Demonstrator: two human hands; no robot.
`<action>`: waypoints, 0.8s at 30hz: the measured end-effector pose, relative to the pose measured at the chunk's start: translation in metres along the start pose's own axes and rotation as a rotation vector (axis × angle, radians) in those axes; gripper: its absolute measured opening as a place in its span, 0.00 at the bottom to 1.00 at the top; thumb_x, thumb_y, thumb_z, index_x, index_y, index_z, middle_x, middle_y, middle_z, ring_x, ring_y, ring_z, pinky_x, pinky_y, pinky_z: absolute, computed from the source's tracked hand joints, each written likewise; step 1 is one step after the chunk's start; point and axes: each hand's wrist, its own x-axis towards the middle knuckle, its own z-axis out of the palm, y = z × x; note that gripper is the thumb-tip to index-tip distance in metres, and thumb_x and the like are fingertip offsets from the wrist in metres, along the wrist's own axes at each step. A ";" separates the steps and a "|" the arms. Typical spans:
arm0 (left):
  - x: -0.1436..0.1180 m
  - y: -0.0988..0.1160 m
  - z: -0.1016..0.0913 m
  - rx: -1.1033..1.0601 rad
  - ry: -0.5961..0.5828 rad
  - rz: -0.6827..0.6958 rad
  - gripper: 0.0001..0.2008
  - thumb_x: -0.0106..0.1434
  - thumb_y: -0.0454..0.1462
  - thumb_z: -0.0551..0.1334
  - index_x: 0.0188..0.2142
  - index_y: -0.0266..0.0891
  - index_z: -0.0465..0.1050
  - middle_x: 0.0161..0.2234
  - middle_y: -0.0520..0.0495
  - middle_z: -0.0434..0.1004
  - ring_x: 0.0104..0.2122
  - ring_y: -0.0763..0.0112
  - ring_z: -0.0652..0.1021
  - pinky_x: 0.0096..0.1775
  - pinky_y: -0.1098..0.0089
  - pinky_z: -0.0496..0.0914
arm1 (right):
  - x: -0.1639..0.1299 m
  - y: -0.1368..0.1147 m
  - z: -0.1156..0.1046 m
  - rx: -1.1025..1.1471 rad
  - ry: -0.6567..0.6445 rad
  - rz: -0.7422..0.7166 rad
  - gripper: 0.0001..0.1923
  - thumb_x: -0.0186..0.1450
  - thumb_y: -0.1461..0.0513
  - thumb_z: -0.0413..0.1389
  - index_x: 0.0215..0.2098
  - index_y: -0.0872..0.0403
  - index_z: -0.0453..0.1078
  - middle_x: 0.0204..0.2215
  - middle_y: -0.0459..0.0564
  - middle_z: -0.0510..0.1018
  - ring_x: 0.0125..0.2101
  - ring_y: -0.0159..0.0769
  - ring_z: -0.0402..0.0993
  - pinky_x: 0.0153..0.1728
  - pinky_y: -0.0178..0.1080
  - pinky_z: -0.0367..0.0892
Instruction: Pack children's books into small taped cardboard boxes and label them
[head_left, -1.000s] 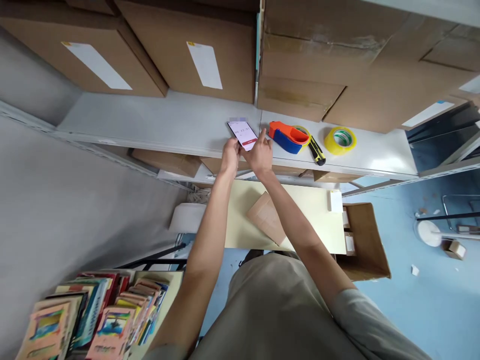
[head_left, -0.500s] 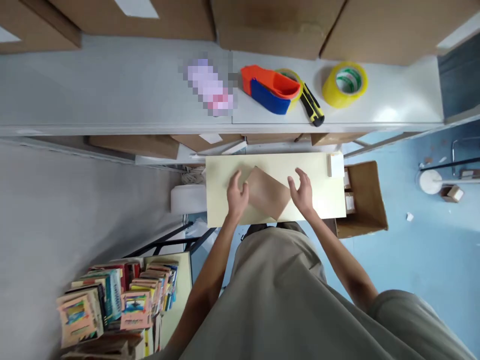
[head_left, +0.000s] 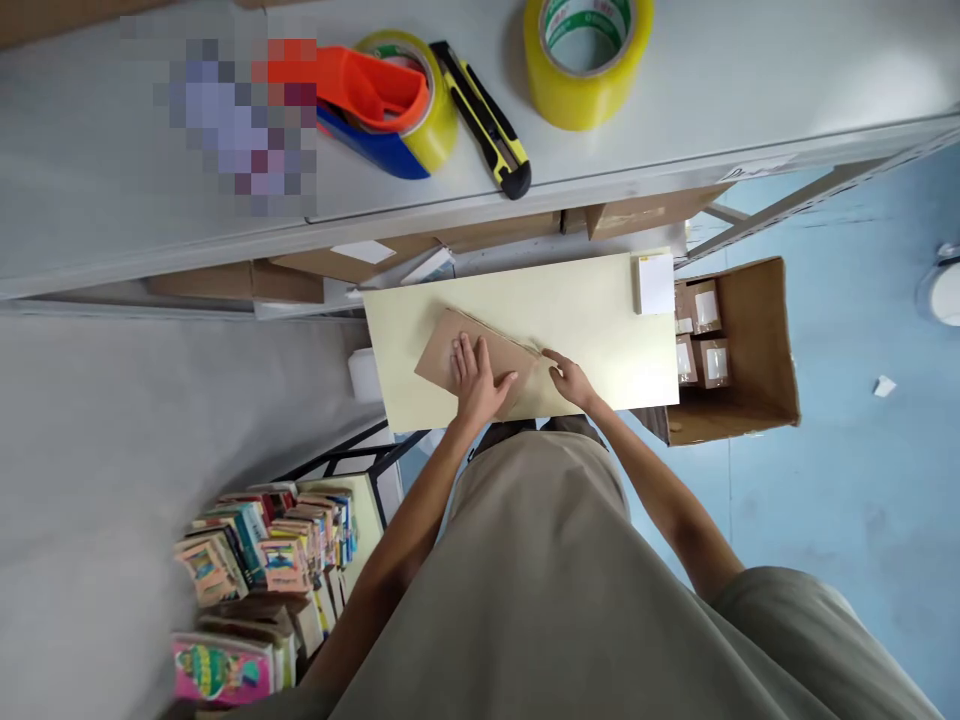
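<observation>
Hands apart, I see the left hand [head_left: 475, 378] spread flat on a brown rectangular cardboard piece [head_left: 439, 350] atop the pale-yellow desk [head_left: 592, 320], probably steadying it; the right hand [head_left: 571, 381] nears its corner, grip unclear from here.

cardboard [head_left: 440, 350]: brown | table [head_left: 585, 305]: pale yellow | dispenser [head_left: 379, 92]: orange-blue | cutter [head_left: 481, 118]: yellow-black

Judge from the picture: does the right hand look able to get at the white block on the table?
Probably yes: from the right hand, by the edge of the cardboard, only tabletop shows across to the white block.
</observation>
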 end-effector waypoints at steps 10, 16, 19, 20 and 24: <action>0.006 0.009 -0.008 -0.055 0.031 -0.080 0.53 0.68 0.57 0.75 0.81 0.30 0.60 0.85 0.19 0.45 0.86 0.30 0.48 0.82 0.37 0.48 | 0.063 -0.021 -0.002 -0.037 -0.308 -0.136 0.45 0.58 0.69 0.56 0.75 0.57 0.74 0.75 0.58 0.78 0.75 0.53 0.74 0.79 0.58 0.67; 0.072 -0.020 -0.050 -0.226 0.328 -0.171 0.43 0.69 0.60 0.72 0.71 0.35 0.72 0.79 0.23 0.63 0.82 0.35 0.60 0.82 0.41 0.52 | 0.031 -0.025 -0.021 0.127 -0.099 0.305 0.26 0.78 0.57 0.52 0.68 0.58 0.76 0.61 0.67 0.87 0.58 0.55 0.88 0.66 0.64 0.81; 0.106 -0.030 -0.067 -0.282 0.223 -0.305 0.30 0.68 0.60 0.71 0.54 0.39 0.80 0.63 0.25 0.83 0.72 0.34 0.74 0.75 0.40 0.63 | 0.016 -0.037 -0.011 0.456 -0.196 0.398 0.20 0.81 0.52 0.50 0.57 0.54 0.78 0.55 0.65 0.90 0.53 0.50 0.90 0.62 0.56 0.85; 0.111 -0.029 -0.072 -0.275 0.175 -0.336 0.25 0.70 0.60 0.70 0.48 0.41 0.81 0.56 0.27 0.86 0.66 0.35 0.78 0.72 0.42 0.67 | 0.011 -0.042 -0.009 0.563 -0.210 0.418 0.19 0.81 0.51 0.51 0.55 0.53 0.78 0.55 0.64 0.90 0.54 0.49 0.90 0.64 0.56 0.84; 0.091 -0.018 -0.088 -0.223 0.261 -0.295 0.22 0.76 0.58 0.62 0.41 0.43 0.79 0.45 0.35 0.87 0.53 0.45 0.82 0.64 0.52 0.72 | -0.013 -0.062 -0.015 0.631 -0.115 0.264 0.26 0.81 0.43 0.51 0.63 0.50 0.77 0.66 0.60 0.85 0.62 0.49 0.86 0.70 0.56 0.79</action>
